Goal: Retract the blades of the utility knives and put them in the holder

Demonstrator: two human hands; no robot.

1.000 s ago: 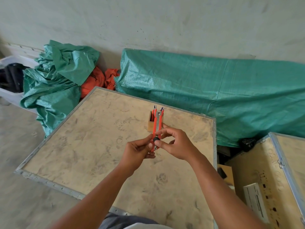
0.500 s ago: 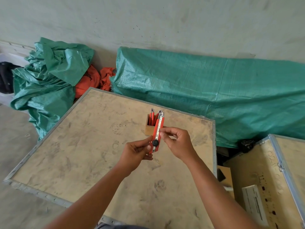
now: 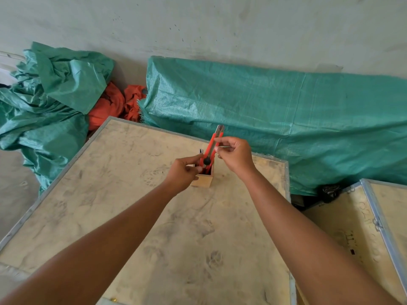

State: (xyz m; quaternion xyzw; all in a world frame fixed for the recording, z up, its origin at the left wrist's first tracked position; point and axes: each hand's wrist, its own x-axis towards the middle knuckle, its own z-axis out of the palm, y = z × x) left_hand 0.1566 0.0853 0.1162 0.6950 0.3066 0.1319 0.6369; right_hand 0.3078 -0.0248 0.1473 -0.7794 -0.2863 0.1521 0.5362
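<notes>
An orange utility knife (image 3: 211, 144) with a black thumb wheel stands tilted, its lower end down inside the small wooden holder (image 3: 203, 181) on the plywood crate top (image 3: 136, 216). Its metal tip points up and to the right. My right hand (image 3: 234, 156) pinches the knife's upper part. My left hand (image 3: 184, 172) grips its lower end at the holder's rim. Another knife's dark tip (image 3: 200, 151) sticks up from the holder behind my left fingers. What else is in the holder is hidden.
Green tarpaulin (image 3: 275, 119) covers a long bulk behind the crate, and a crumpled green tarp (image 3: 48, 102) with orange cloth (image 3: 114, 104) lies at the left. A second metal-edged crate (image 3: 378, 227) stands at the right. Bare concrete floor shows at the far left.
Both hands have carried the orange knife forward from mid-air in front of the holder, and its lower end has gone down into the holder. My view has shifted closer.
</notes>
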